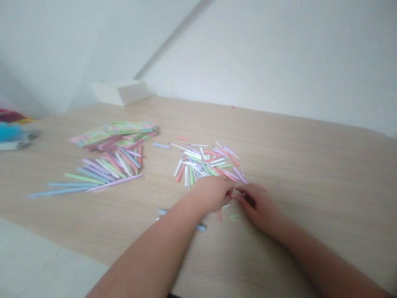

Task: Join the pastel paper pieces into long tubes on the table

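Observation:
My left hand [211,193] and my right hand [256,207] meet, fingertips close together, at the near edge of a loose pile of short pastel paper tubes [201,165]. Whether either hand holds a small piece is hidden by the fingers. A blue paper tube [198,227] lies partly under my left forearm. Small pink and green bits [234,215] lie just below the hands. Further left are longer pastel paper tubes [99,174], fanned out on the table, and a stack of green and pink paper packets [114,134] lies behind them.
The pale wooden table [310,174] runs back to a white wall [279,54]. A white box [119,92] stands at its far edge. Blurred coloured items [12,128] sit at the far left. A pale floor [46,265] shows beyond the near left edge.

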### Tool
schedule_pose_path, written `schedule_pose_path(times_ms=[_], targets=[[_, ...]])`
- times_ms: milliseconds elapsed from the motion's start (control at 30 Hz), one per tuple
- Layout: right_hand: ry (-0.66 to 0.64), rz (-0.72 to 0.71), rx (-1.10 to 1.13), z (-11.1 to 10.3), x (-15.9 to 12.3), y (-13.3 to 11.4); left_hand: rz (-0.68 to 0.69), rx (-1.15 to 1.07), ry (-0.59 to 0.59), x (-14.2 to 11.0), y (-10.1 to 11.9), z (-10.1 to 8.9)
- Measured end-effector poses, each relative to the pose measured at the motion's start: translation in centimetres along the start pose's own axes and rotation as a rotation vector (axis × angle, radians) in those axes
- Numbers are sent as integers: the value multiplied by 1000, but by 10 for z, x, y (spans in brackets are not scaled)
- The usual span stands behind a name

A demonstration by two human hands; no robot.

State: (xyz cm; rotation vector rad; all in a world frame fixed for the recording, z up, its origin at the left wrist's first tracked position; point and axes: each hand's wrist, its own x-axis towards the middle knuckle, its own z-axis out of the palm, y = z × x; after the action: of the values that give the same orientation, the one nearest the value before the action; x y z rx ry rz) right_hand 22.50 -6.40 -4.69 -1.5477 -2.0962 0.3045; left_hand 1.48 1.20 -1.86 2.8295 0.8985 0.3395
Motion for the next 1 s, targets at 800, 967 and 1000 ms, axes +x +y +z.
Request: schedule_pose_path(times_ms=[800,967,1000], targets=[[-330,279,-608,10,278,26,-86,-96,-138,9,10,-16],[-466,164,-675,21,295,14,-86,-121,-196,11,9,-18],[-491,135,-678,20,296,12,-86,-125,-199,11,9,-18]])
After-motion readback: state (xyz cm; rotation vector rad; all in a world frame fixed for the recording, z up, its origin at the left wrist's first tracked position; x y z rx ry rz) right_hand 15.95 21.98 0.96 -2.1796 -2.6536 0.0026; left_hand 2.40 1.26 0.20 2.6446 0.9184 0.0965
